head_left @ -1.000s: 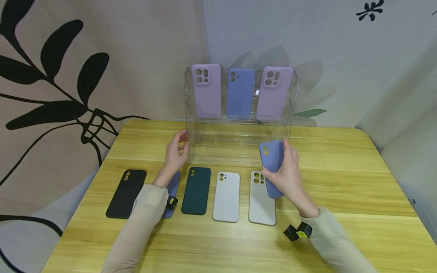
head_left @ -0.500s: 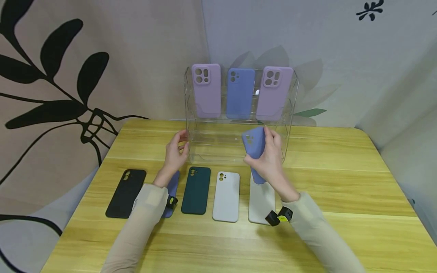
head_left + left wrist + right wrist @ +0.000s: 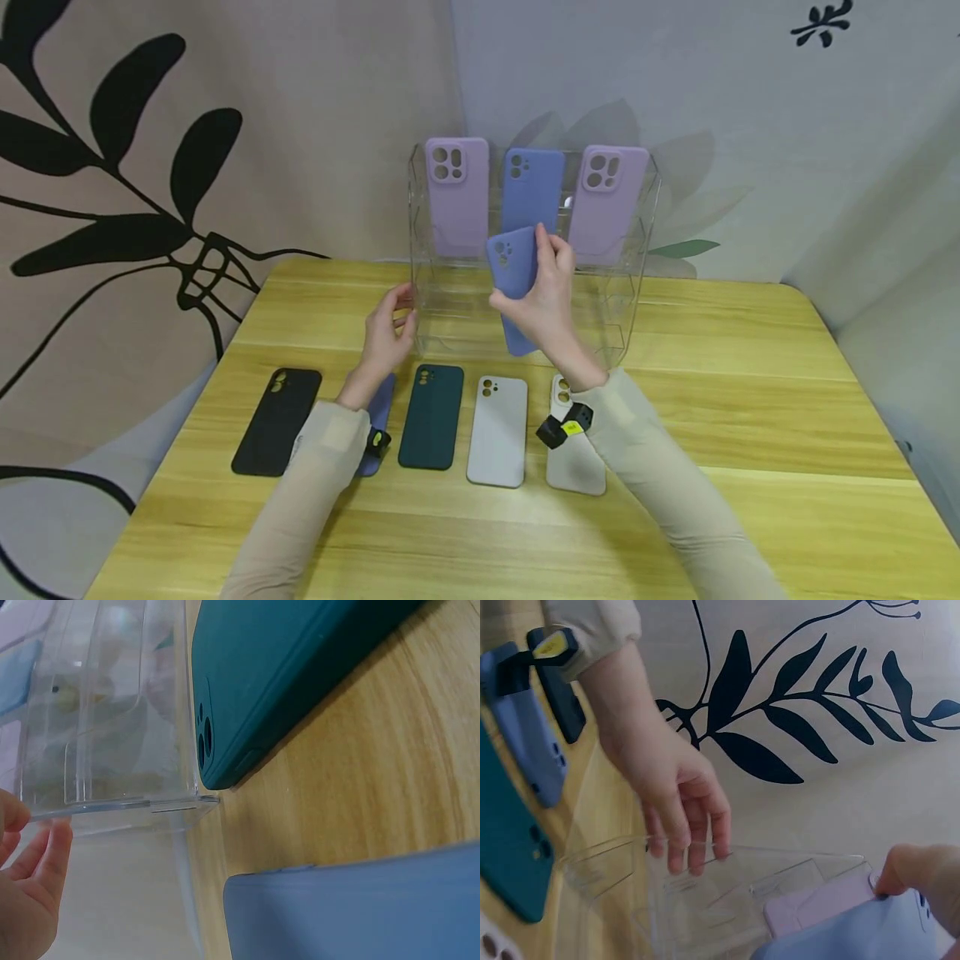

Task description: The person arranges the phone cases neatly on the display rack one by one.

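My right hand grips a blue-purple phone case by its long edges, thumb on one side and fingers on the other. The case is tilted, camera cut-outs up, in front of the clear stepped display stand. It overlaps the lower part of a blue phone case on the top tier. Beside that one, a lilac phone case leans at the left and another lilac case at the right. My left hand touches the stand's left side panel with relaxed fingers.
In a row on the wooden table lie a black case, a blue-purple case partly under my left wrist, a dark green case, a white case and an off-white case. A patterned wall covering is behind.
My right hand has carried the blue-purple case left and up, from over the off-white case to the middle of the stand. The left hand stays at the stand's side.
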A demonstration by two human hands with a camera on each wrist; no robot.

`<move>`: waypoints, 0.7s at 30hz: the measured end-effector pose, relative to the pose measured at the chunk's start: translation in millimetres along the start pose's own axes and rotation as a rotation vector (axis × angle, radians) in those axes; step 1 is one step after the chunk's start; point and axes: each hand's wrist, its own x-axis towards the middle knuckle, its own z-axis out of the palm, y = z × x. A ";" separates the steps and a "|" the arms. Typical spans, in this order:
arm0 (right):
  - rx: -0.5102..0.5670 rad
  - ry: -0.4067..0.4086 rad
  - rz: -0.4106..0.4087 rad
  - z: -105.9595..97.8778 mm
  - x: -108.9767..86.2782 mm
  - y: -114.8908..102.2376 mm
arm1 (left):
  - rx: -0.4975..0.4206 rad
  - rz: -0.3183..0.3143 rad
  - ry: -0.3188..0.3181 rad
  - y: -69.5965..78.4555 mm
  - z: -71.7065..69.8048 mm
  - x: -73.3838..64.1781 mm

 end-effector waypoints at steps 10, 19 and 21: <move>0.031 0.077 0.013 34.1 26.6 -14.3 | 0.000 0.001 -0.004 -0.8 -0.3 0.4; 0.005 0.192 0.029 58.4 45.5 -14.7 | -0.005 -0.001 -0.008 -14.0 1.9 0.6; 0.003 0.215 0.035 64.8 47.8 -13.9 | -0.008 -0.001 -0.005 -24.6 4.0 0.1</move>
